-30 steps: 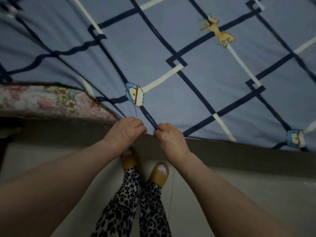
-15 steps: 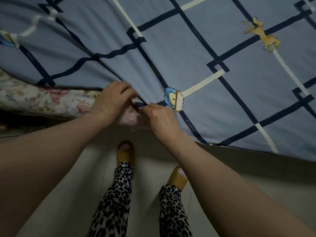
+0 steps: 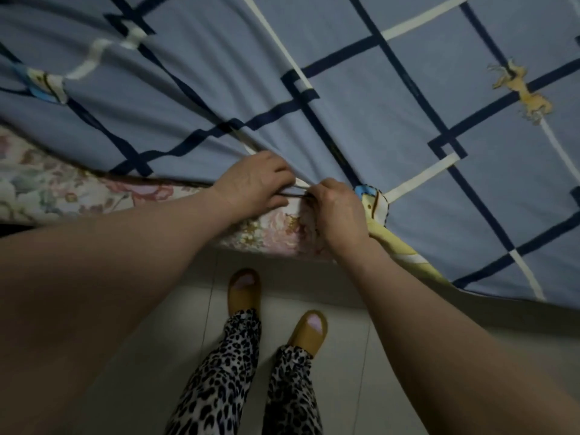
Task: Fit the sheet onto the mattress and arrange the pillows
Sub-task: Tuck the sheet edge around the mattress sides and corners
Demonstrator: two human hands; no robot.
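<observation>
A blue sheet (image 3: 361, 114) with dark navy and cream lines covers the bed top. Below its edge the floral side of the mattress (image 3: 62, 189) shows bare at the left and between my hands. My left hand (image 3: 254, 180) and my right hand (image 3: 339, 208) both grip the sheet's hem at the mattress edge, close together, with folds fanning out from them. To the right of my right hand the sheet hangs down over the side, showing a yellow underside (image 3: 405, 252). No pillows are in view.
I stand on a pale tiled floor (image 3: 125, 340) right against the bed side, in leopard-print trousers (image 3: 226, 372) and yellow slippers (image 3: 244, 290). A dark gap (image 3: 12, 227) lies under the mattress at the far left.
My hands and my view have shifted left along the bed edge. The hem has lifted off the side, baring more floral mattress beneath my hands. My feet have stepped left.
</observation>
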